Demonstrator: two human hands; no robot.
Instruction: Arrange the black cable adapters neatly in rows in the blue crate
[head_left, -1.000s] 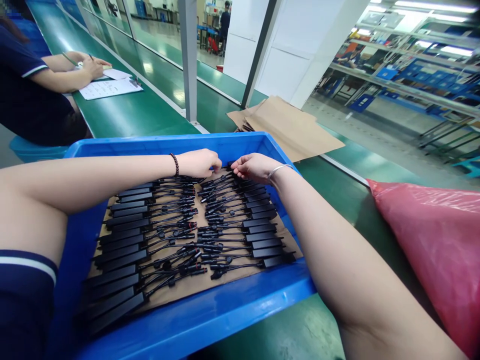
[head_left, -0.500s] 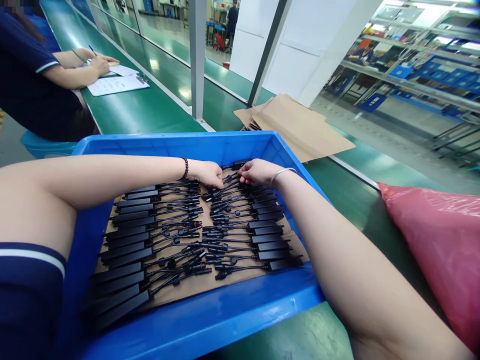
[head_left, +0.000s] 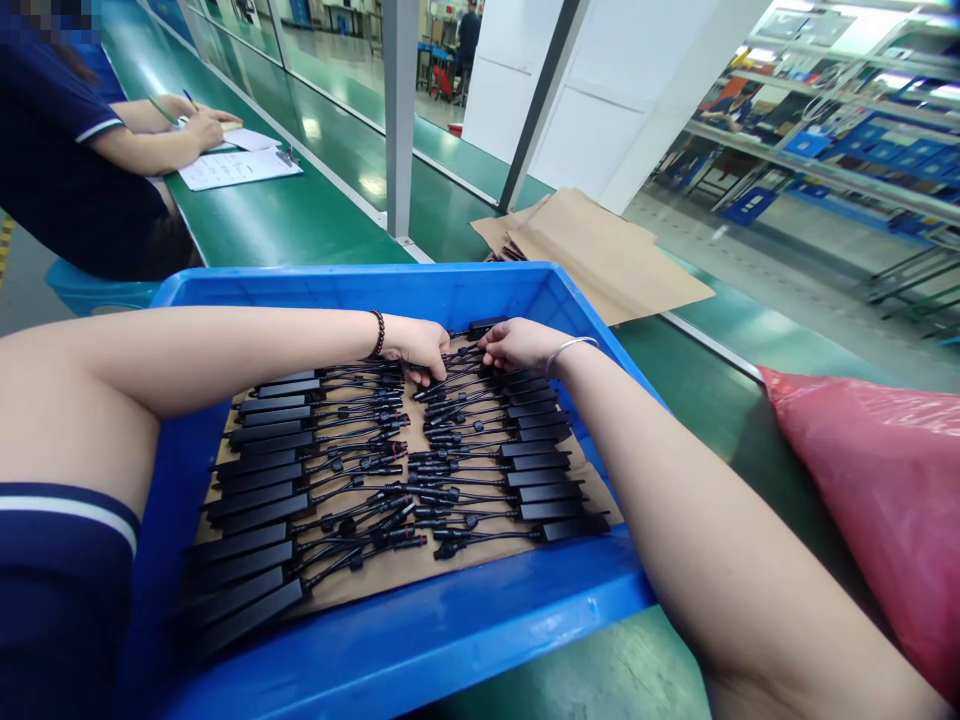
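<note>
Inside a blue plastic bin (head_left: 360, 284), several black box-shaped modules with short cables lie in two columns. The left column (head_left: 270, 458) and the right column (head_left: 536, 460) have their cable ends facing the middle. My left hand (head_left: 421, 350) is closed, fingertips down among the connectors at the far end; it seems to pinch a cable end, mostly hidden by the fingers. My right hand (head_left: 517, 345) pinches a thin black cable (head_left: 466, 355) close to its module end. Beyond it rests another black module (head_left: 487, 325) at the bin's far wall.
Brown cardboard (head_left: 429, 440) lines the bin under the modules. More brown sheets (head_left: 600, 250) are stacked on the green bench behind. A red plastic bag (head_left: 870, 480) lies at right. At far left a person (head_left: 67, 170) writes beside a clipboard (head_left: 240, 168). A grey post (head_left: 399, 130) stands behind the bin.
My left hand has shifted slightly, its fingers now pointing lower among the connectors. My right hand keeps its pinch in nearly the same place. The view has moved a little.
</note>
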